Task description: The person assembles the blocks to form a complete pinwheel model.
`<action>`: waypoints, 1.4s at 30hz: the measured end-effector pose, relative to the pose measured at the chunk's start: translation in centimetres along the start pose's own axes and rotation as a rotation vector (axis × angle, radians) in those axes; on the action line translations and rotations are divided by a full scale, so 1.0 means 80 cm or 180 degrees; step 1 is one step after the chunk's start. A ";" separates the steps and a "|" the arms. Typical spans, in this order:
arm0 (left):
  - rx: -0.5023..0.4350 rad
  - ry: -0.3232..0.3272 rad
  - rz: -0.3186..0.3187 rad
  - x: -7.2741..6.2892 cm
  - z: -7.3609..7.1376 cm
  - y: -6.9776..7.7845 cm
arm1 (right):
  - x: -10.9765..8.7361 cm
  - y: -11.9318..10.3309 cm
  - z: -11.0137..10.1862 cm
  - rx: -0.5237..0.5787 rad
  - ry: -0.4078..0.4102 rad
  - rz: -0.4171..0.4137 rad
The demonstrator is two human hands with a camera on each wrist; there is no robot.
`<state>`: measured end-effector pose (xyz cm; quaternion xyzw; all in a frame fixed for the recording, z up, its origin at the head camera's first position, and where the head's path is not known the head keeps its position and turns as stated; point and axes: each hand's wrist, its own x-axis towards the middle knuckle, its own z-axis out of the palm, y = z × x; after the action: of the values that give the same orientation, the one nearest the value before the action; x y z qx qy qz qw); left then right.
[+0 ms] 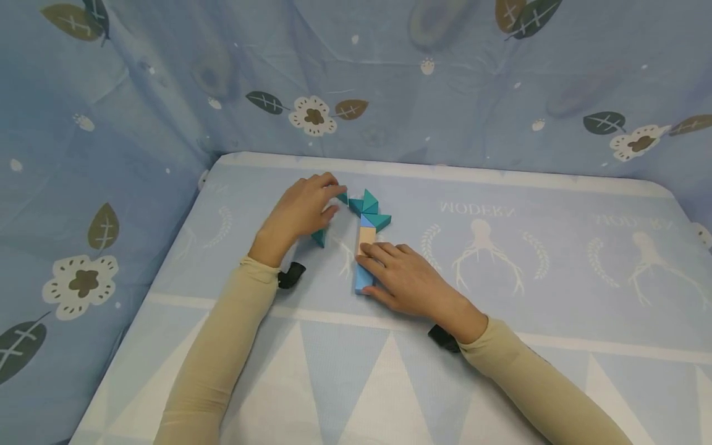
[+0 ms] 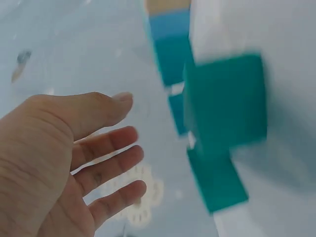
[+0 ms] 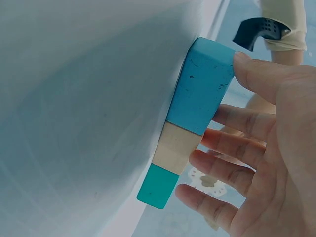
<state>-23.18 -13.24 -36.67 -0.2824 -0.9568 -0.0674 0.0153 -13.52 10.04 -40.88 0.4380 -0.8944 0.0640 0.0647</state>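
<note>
In the head view a column of blocks runs away from me: a long blue block, a beige block, a small blue triangular block, then several teal triangular blocks at the far end. My right hand rests against the near part, its thumb touching the corner of the blue block and its fingers fairly straight along the side. With fingers spread, my left hand reaches by a loose teal triangular block; its index fingertip appears at that block. Another teal triangular block lies below the left palm.
The blocks lie on a table with a printed blue and white cloth. A blue flowered curtain hangs behind the table and along its left side. Black wrist devices show at the left wrist and right wrist.
</note>
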 end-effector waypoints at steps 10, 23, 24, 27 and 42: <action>-0.0472 -0.0197 -0.0736 -0.019 -0.014 -0.070 | 0.000 -0.001 -0.003 0.0069 -0.0044 0.0023; -0.0798 -0.0350 -0.0887 -0.014 0.004 -0.087 | 0.000 0.000 -0.002 0.0085 -0.0036 0.0028; -0.0784 -0.0322 -0.0882 -0.014 0.005 -0.088 | 0.000 0.000 -0.002 0.0085 -0.0030 0.0024; -0.0746 -0.0237 -0.0857 -0.014 0.006 -0.089 | 0.000 0.000 -0.001 0.0085 -0.0012 0.0013; -0.0874 -0.0195 -0.0647 -0.007 0.013 -0.074 | 0.000 0.000 -0.002 0.0087 -0.0029 0.0005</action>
<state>-25.91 -18.30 -38.47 -0.1856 -0.9622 -0.1900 -0.0595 -13.47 10.06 -40.75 0.4384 -0.8940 0.0744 0.0546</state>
